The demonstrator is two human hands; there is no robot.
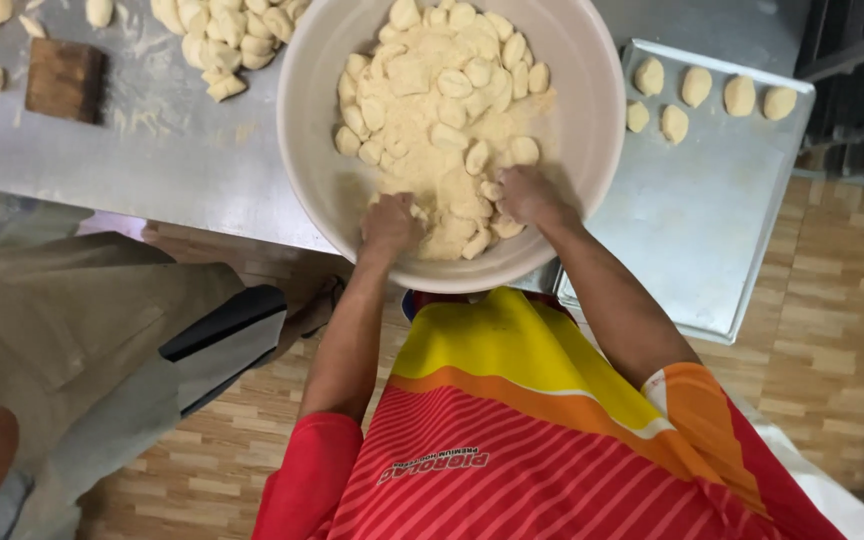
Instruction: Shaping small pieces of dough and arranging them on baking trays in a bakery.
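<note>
both hands (457,210) in dough pieces (442,110)

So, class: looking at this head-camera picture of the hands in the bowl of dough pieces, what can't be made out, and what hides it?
- Fingertips of both hands, left and right: buried in the dough pieces.
- Bowl: top rim cut off by the picture's edge.
- Tray: near-left corner hidden behind the bowl and right arm.
- Dough pile on the table: cut off at the top edge.
- Person at left: only clothing shows.
</note>
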